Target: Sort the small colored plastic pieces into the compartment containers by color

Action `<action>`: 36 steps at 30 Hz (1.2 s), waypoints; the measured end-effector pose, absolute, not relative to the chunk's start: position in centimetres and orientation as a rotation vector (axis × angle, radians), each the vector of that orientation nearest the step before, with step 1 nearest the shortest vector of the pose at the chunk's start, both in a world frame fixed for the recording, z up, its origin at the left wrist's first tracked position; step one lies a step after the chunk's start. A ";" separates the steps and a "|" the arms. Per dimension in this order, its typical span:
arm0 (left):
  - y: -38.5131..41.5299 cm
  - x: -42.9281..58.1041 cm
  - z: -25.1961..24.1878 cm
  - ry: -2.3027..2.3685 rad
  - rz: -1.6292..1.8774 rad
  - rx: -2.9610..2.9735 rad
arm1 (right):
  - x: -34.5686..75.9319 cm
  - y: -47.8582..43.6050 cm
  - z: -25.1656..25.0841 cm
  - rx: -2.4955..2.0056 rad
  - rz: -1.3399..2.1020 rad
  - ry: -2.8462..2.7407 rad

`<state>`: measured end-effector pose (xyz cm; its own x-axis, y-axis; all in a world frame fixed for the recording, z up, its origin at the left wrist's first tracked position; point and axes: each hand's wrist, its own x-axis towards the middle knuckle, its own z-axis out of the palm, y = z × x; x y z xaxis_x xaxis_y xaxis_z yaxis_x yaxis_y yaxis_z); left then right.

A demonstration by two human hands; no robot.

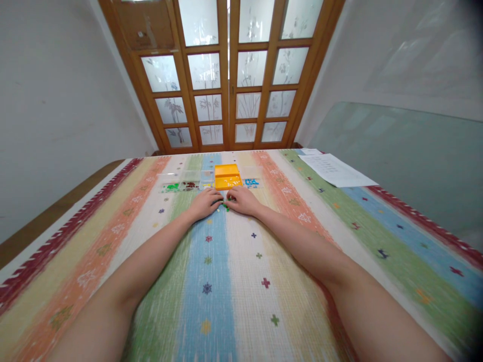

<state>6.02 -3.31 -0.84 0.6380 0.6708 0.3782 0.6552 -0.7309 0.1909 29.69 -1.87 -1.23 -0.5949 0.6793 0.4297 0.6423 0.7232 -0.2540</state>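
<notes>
My left hand point(206, 203) and my right hand point(243, 200) rest on the striped tablecloth with their fingertips almost meeting. Between them lie small green pieces point(227, 206), too tiny to tell their kind. The fingers of my right hand are curled and pinched at these pieces. My left fingers are bent together at the same spot, and what they grip is hidden. Just beyond the hands stands an opened orange box point(227, 169), with small pale pieces point(229, 181) in its near half.
Left of the orange box, a clear plastic case point(166, 177) holds green pieces point(171, 187) and dark brown pieces point(190, 186). Blue pieces point(251, 182) lie to its right. Printed paper sheets point(335, 170) rest at the far right. Wooden glazed doors point(228, 90) stand behind the table.
</notes>
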 end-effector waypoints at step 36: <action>-4.1 6.5 -0.2 1.024 0.615 2.880 | 32.0 -0.7 -0.5 -1.247 0.125 -2.382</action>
<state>6.53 -4.11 -0.18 0.7066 0.6113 0.3564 0.6020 -0.7840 0.1512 32.00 -0.71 -0.53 -0.4926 0.7994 0.3441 0.7588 0.5881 -0.2799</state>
